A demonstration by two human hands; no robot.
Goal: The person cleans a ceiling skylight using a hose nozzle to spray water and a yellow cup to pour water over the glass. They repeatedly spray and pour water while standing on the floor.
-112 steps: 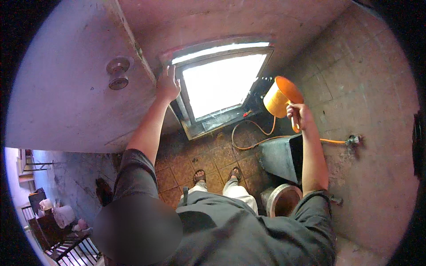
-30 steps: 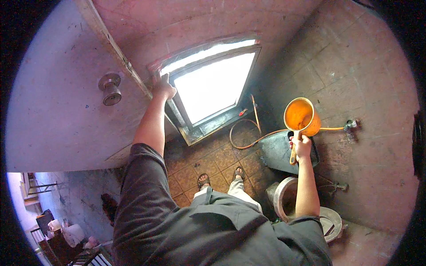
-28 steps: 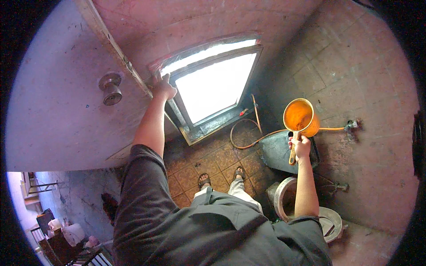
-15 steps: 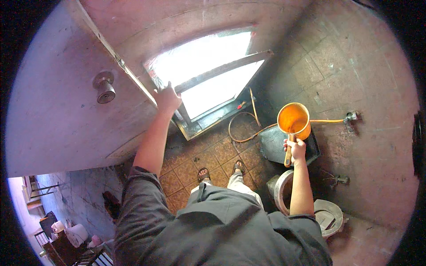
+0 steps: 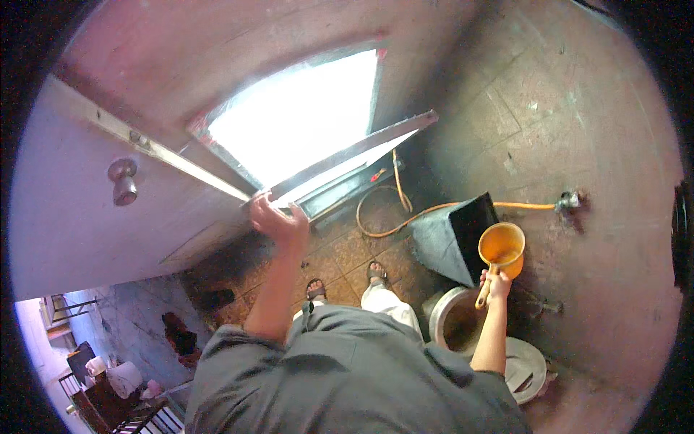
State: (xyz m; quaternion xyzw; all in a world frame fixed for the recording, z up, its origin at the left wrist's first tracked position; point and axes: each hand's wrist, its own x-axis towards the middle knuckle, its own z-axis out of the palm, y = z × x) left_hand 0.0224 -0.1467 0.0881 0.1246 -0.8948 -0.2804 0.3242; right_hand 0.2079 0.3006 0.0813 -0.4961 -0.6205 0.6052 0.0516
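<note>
My left hand (image 5: 278,220) is at the near left corner of a framed window sash (image 5: 354,155), its fingers curled over the edge and the thumb apart. The sash stands out at an angle from a bright window opening (image 5: 303,116). My right hand (image 5: 497,284) is closed around the handle of an orange dipper (image 5: 502,247), whose mouth shows from above. Whether water is in the dipper I cannot tell. Just left of the dipper is a black tub (image 5: 437,237), seemingly tilted, its dark opening towards the dipper.
An orange hose (image 5: 524,206) runs from a wall tap (image 5: 571,202) and loops over the brown tiled floor (image 5: 336,260). A round pale container (image 5: 441,318) and a grey lid (image 5: 531,362) lie near my right forearm. A door with a round knob (image 5: 123,184) stands left.
My left hand has come lower and nearer with the sash, which shows more edge-on. My right hand has carried the dipper down and right. The black tub's opening now shows beside it.
</note>
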